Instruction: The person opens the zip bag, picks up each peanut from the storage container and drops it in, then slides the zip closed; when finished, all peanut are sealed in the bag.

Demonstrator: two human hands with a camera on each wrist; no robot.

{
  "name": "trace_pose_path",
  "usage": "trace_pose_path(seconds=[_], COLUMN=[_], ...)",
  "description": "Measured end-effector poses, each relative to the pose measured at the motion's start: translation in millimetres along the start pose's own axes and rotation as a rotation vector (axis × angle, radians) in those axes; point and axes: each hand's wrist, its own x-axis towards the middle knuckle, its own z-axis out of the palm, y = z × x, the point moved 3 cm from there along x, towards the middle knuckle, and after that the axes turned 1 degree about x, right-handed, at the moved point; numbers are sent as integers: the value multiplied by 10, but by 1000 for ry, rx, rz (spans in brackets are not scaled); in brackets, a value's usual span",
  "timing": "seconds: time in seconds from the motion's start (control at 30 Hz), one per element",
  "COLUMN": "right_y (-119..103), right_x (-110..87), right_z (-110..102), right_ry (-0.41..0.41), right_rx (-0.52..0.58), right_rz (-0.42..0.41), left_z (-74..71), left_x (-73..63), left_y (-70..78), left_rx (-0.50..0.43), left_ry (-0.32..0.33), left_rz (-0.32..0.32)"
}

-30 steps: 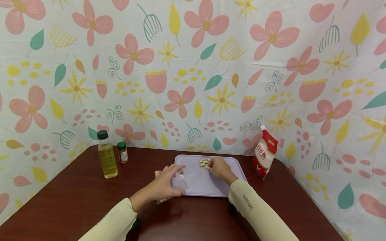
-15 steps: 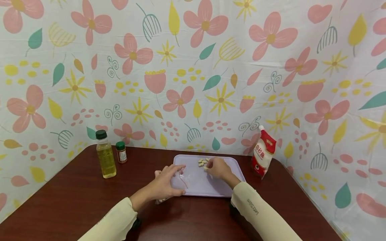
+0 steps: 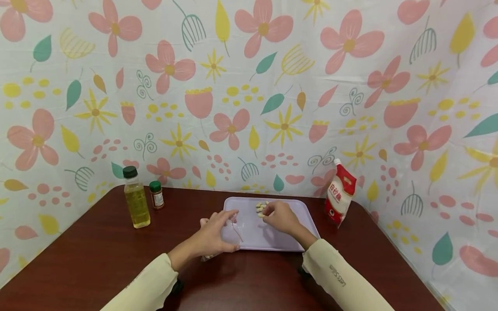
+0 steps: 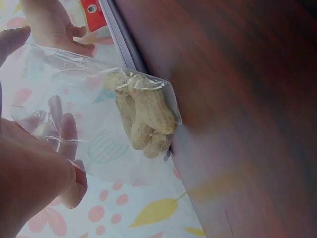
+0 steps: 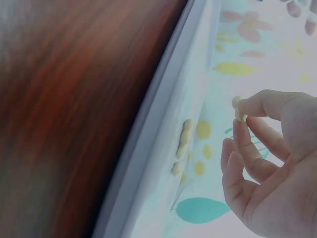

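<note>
My left hand (image 3: 210, 237) holds a clear plastic bag (image 4: 94, 119) at its mouth, fingers and thumb spread apart. Several unshelled peanuts (image 4: 146, 111) lie at the bottom of the bag, which hangs by the left front of a pale purple tray (image 3: 253, 235). Over the tray, my right hand (image 3: 283, 219) pinches one peanut (image 5: 238, 109) between thumb and fingertips. Beyond those fingertips, a small group of peanuts (image 3: 259, 207) lies on the tray, partly hidden by the hand in the head view.
An oil bottle (image 3: 137, 203) with a dark cap and a small green-capped jar (image 3: 157, 196) stand at the back left of the dark wooden table (image 3: 97, 259). A red and white sugar bag (image 3: 339, 196) stands right of the tray. A flowered curtain (image 3: 241, 172) closes off the back.
My right hand has come up slightly from the tray, and the peanut in its pinch now shows apart from the group. My left hand and the bag have hardly moved.
</note>
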Motion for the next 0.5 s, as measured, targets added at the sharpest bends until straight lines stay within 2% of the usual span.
trace_pose_path(seconds=[0.23, 0.5], right_y=[-156, -450], right_x=[-170, -362], right_z=[-82, -161], right_ry=[10, 35], right_rx=[95, 150], right_rz=[-43, -182], left_z=[9, 17], left_x=[0, -10], left_y=[19, 30], left_rx=[-7, 9], left_ry=[-3, 1], left_rz=[1, 5])
